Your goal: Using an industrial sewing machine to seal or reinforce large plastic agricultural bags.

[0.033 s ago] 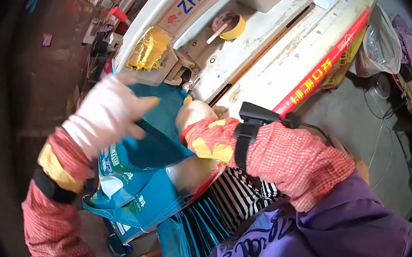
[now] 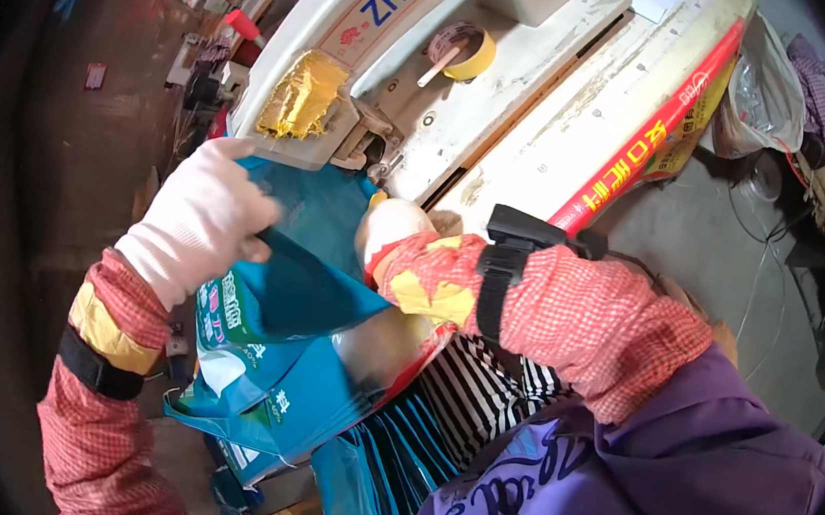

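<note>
Scuffed white sewing-machine table (image 2: 538, 120) backs a teal printed bag (image 2: 307, 282), lying btwn gloved L hand (image 2: 208, 211) & R hand (image 2: 397, 228), near machine's needle end; can't tell if either's clamped.

Exposure note: bright centre, dim left, lens dark at the rim

You have strong light across the white machine (image 2: 340, 34) and the desk (image 2: 563, 113), both pale and close to washed out in places; the lamp or window itself is out of frame. Note glare on the gold patch (image 2: 301, 95). Your left-hand floor (image 2: 71, 161) sinks into brown gloom. Shade deepens the folds of the teal bag (image 2: 313, 292). Your left hand (image 2: 200, 220) shows soft, smeared fingertips; a pale patch (image 2: 378, 344) beneath is too blurred to identify. Fisheye bends outlying edges; corners go black.
</note>
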### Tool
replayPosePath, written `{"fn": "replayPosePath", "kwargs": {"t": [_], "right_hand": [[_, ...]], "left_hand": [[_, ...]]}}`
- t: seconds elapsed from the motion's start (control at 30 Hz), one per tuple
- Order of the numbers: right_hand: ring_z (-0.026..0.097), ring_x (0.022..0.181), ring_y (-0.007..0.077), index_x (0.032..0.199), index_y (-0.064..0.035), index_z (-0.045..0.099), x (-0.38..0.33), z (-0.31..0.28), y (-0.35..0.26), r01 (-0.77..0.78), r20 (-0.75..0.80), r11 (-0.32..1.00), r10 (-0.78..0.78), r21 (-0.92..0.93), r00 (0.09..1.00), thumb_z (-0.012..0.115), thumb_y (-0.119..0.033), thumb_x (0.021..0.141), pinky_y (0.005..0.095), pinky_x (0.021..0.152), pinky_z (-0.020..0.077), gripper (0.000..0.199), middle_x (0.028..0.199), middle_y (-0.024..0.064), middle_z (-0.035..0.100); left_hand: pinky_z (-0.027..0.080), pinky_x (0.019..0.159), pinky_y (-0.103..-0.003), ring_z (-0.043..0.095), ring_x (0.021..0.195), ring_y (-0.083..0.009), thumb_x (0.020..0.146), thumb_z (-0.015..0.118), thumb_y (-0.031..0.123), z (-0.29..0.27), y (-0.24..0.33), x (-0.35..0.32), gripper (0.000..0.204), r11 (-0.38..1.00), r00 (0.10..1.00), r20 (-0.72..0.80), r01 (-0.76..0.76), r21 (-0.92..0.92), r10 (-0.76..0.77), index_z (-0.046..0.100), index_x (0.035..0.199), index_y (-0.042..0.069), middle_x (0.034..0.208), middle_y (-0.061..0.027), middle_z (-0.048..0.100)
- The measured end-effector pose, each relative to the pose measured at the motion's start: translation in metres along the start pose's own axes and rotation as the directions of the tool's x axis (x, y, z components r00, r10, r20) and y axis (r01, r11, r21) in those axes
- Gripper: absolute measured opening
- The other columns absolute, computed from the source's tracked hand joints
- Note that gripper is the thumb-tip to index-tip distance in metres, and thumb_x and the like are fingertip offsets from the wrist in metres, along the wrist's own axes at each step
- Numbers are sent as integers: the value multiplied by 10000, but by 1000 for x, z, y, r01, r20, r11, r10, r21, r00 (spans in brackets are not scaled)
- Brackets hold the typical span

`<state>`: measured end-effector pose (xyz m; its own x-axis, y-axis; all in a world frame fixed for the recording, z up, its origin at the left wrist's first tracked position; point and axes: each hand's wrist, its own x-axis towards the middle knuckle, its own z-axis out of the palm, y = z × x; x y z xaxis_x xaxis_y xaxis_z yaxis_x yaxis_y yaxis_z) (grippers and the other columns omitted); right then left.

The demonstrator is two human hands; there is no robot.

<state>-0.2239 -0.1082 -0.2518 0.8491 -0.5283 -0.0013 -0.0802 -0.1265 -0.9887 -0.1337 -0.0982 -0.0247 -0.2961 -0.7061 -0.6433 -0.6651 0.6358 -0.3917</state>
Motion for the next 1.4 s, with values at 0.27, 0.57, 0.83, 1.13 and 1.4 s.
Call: {"fn": "replayPosePath", "kwargs": {"t": [0.27,0.57,0.83,1.13,1.4], "right_hand": [[647,659,258,835,-53,671,-11,9,-33,-82,-206,613,-135,-786,969,509,-127,802,384,541,501,181,744,121,653],[632,684,288,1213,-93,515,22,-34,4,-27,14,927,35,-374,999,517,-244,804,395,607,501,436,828,172,640],[495,1084,372,1269,-27,392,21,13,-32,219,44,655,-273,-723,961,661,-210,716,416,896,425,641,1274,210,426],[574,869,325,859,-80,640,73,80,-58,430,241,277,-522,-859,818,554,-197,761,405,802,442,175,861,125,629],[534,673,128,896,-42,609,-11,37,-140,313,28,933,-323,177,946,624,-150,805,249,614,440,142,717,25,565]], "left_hand": [[450,485,-356,565,519,-238,661,553,182,11,161,1,70,827,968,-197,-236,-511,154,516,630,131,569,-63,509],[464,547,-390,595,634,-314,741,537,156,124,93,68,91,804,852,-191,354,-478,-488,569,708,79,661,-126,590],[434,542,-429,553,588,-331,811,525,172,181,78,9,114,609,646,-275,374,-699,-712,523,730,92,617,-129,532],[497,734,-357,575,714,-269,584,630,5,88,113,-221,253,661,247,-800,714,-231,-546,571,829,27,958,-140,573],[480,816,-369,577,1009,-287,682,727,336,261,161,-224,779,15,175,257,852,-524,-950,358,1331,114,1339,-136,419]]}}
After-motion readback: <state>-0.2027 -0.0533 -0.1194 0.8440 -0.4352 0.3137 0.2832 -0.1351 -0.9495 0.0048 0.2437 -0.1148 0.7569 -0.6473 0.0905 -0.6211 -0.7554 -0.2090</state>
